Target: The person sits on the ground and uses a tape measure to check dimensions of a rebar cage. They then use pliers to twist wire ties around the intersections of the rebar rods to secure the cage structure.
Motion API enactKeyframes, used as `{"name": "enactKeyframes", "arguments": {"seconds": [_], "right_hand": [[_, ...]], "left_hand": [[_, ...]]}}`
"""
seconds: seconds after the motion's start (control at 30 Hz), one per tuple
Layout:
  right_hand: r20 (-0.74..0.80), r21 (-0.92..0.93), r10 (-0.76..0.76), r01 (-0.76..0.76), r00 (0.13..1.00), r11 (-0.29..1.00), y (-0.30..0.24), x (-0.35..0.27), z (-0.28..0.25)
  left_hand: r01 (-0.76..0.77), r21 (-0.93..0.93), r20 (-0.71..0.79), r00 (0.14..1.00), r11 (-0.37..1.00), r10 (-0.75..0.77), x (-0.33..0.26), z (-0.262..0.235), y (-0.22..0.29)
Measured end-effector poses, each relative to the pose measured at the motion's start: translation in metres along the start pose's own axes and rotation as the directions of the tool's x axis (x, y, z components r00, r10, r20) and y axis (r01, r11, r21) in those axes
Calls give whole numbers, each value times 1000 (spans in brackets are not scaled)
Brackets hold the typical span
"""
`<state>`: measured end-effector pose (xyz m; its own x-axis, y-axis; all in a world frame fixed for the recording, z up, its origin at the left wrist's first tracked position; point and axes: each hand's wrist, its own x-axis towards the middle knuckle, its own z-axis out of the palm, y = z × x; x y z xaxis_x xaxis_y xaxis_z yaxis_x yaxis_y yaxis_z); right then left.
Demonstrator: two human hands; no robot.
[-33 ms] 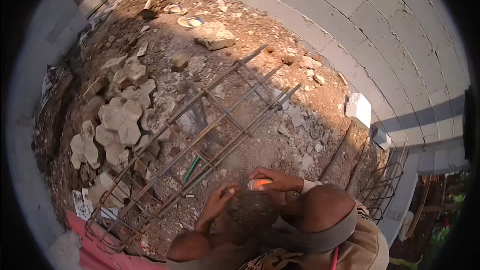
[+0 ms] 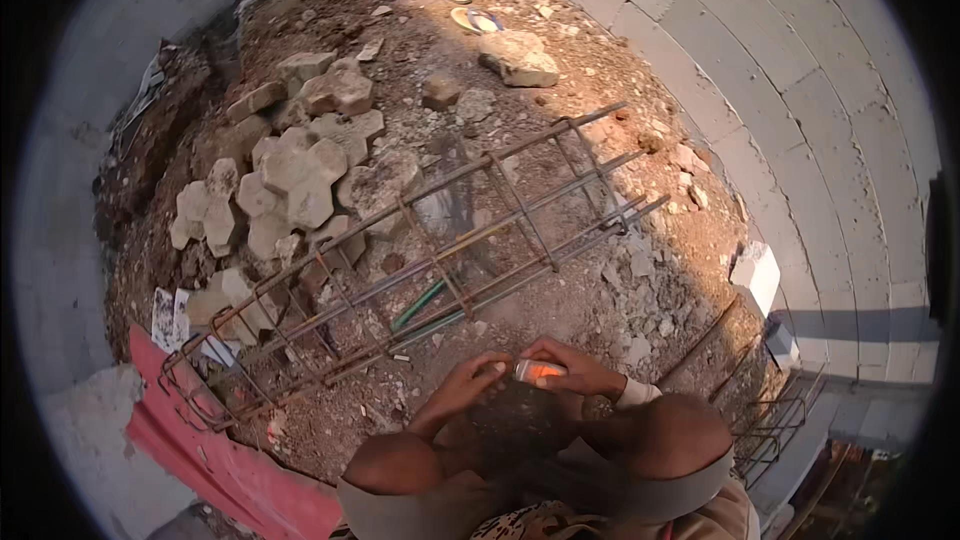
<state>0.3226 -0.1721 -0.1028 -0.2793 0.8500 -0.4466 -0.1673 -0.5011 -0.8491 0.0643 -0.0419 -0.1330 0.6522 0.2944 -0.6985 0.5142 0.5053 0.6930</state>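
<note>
head view: right hand (image 2: 580, 372) pinching a small orange-and-silver object (image 2: 537, 371) just above the knees; left hand (image 2: 462, 387) touching its left end, fingers curled. just beyond, rusty rebar cage (image 2: 450, 250) lying on rubble, paving stones (image 2: 290, 180) behind it, red sheet (image 2: 215, 460) at lower left.

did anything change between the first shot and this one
Nothing visibly changed. The two pictures show the same instant: both the left hand and the right hand hold the small orange and white object together, in front of the rebar cage lying on the rubble, with the paving blocks beyond it.
</note>
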Motion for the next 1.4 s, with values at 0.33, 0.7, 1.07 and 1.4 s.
{"name": "enactKeyframes", "arguments": {"seconds": [0.33, 0.7, 1.07, 1.4], "right_hand": [[233, -287, 42, 27, 971, 957, 0, 63, 66], [-17, -615, 210, -175, 978, 769, -66, 11, -82], [114, -821, -30, 111, 993, 560, -141, 62, -48], [217, -889, -202, 279, 955, 364, -183, 151, 47]], "left_hand": [[-192, -230, -206, 968, 954, 145, -41, 3, -61], [-750, -212, -947, 316, 626, 58, -271, -244, -96], [-711, 136, -731, -542, 690, -415, -251, -381, -151], [-192, 53, -794, -604, 980, -76, -203, -409, -188]]}}
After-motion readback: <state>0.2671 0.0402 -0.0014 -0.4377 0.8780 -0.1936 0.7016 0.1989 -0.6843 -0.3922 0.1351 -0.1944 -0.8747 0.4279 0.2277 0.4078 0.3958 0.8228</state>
